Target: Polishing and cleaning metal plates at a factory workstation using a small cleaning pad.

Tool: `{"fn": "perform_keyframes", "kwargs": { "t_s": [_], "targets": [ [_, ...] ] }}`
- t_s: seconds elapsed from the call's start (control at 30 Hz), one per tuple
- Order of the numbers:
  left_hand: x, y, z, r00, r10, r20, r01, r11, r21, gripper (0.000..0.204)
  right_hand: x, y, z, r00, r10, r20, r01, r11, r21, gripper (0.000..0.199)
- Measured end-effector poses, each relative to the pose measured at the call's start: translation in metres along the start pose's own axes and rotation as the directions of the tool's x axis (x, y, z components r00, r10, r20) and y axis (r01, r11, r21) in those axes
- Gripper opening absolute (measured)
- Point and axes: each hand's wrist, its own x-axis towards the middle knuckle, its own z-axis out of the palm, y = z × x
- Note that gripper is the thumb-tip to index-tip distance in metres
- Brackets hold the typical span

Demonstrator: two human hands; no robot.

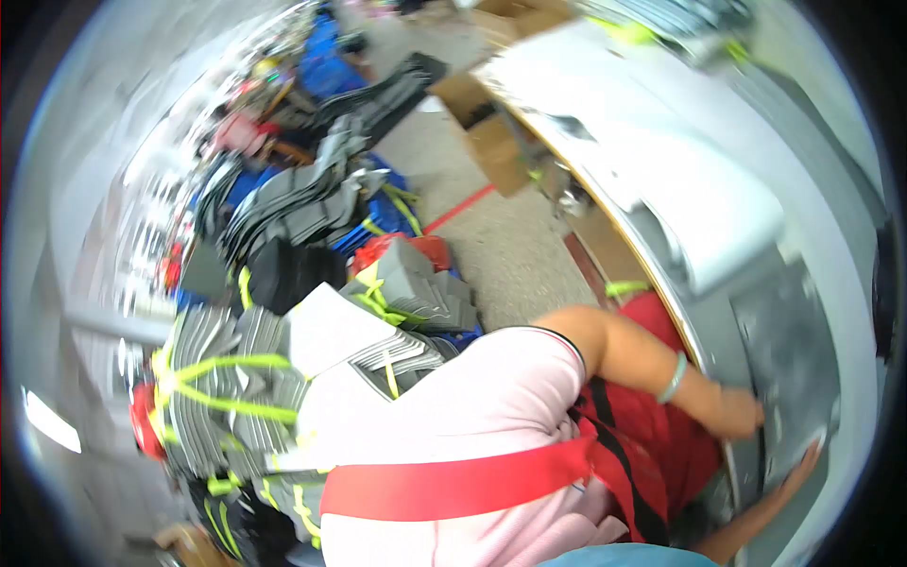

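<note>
A dark grey sheet [789,350] lies on the grey right part of the worktable. My left hand [735,412], with a pale bracelet at its wrist, rests at the near left edge of this sheet. Its fingers are blurred and partly hidden, so their grip is unclear. At the sheet's lower corner is my right hand [803,465], seen edge-on, its fingers stretched along the border. My pink sleeve and red apron [652,425] fill the lower middle.
A white table surface [605,94] runs away from me, with a pale curved sheet [709,208] on it. Cardboard boxes [496,146] stand beside the table. On my left are stacked grey pieces [236,378] tied with yellow-green strips, and more dark grey bundles [302,203] beyond.
</note>
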Motion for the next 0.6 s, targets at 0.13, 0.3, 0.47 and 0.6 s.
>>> {"fn": "perform_keyframes", "kwargs": {
  "t_s": [0.13,0.3,0.47,0.6],
  "targets": [
    [-0.014,-0.015,0.009,0.999,-0.042,0.022,0.043,0.999,-0.031,0.025,0.011,-0.046,0.088,0.999,-0.048,0.002,0.048,0.998,-0.029,0.076],
    [0.004,-0.01,0.011,0.997,-0.045,0.06,0.052,0.991,-0.124,0.026,-0.039,-0.124,0.14,0.989,-0.139,0.056,0.133,0.986,0.106,0.075],
    [0.007,-0.019,0.01,0.994,-0.052,0.096,0.062,0.993,-0.097,0.025,-0.014,-0.135,0.153,0.965,-0.223,0.141,0.191,0.958,0.214,0.073],
    [0.005,-0.021,0.005,0.981,-0.125,0.149,0.157,0.96,-0.23,0.024,-0.056,-0.169,0.19,0.933,-0.296,0.203,0.225,0.924,0.31,0.072]
  ]
}}
